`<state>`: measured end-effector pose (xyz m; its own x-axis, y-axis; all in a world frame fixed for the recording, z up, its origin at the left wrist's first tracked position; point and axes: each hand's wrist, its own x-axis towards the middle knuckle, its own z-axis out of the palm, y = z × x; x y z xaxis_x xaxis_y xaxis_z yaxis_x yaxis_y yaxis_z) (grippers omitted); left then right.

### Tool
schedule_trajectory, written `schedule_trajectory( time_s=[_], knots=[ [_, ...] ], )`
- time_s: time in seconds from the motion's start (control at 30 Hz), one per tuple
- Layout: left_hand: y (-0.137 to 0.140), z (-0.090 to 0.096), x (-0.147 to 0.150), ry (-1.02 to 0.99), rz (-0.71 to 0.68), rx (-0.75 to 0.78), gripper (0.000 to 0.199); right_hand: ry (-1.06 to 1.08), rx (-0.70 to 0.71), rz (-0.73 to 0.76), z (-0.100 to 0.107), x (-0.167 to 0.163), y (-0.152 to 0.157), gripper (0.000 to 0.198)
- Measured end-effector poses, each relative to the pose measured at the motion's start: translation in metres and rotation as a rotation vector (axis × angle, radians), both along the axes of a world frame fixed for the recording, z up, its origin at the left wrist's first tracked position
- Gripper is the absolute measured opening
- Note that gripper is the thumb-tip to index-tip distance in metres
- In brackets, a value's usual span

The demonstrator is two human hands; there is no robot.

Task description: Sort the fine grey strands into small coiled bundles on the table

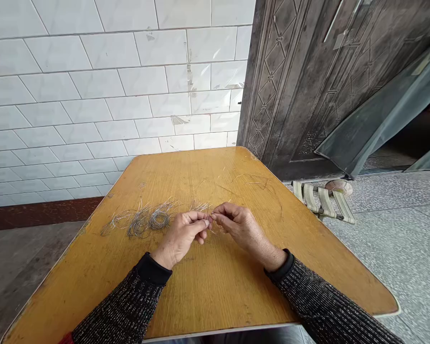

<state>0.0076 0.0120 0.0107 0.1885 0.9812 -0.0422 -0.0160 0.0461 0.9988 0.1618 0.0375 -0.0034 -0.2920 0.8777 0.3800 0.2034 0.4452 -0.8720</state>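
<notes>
My left hand (186,234) and my right hand (241,226) meet fingertip to fingertip above the middle of the wooden table (215,291). Both are closed in a pinch on thin wire, of which only short ends show around the fingers. Just left of my left hand lie coils of thin grey wire (160,219), with loose ends sticking up. Beyond my right hand a few long, thin strands (260,183) curve across the tabletop. The part between my fingertips is too small to make out clearly.
A white tiled wall (129,95) stands behind the table, with a dark carved door (290,95) at right. On the speckled floor to the right sit a striped folding stool (324,201) and a round ball-like object (339,186). A grey curtain (372,119) hangs beside the door.
</notes>
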Motion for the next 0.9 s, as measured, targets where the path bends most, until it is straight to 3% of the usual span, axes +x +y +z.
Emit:
schedule_trajectory(
  time_s=[0.2,0.37,0.6,0.9],
  knots=[
    [0.003,-0.005,-0.007,-0.128,-0.075,-0.118,0.016,0.045,0.002,0.149,0.004,0.004,-0.002,0.015],
    [0.007,-0.006,-0.009,-0.295,-0.114,-0.207,0.018,0.161,-0.193,0.204,0.008,0.002,0.000,0.022],
    [0.005,-0.005,-0.006,-0.358,-0.020,-0.132,0.017,0.348,-0.432,0.349,0.012,0.004,-0.001,0.026],
    [0.002,-0.002,-0.008,-0.390,-0.166,-0.191,0.013,0.492,-0.502,0.423,0.009,0.001,-0.005,0.024]
  ],
)
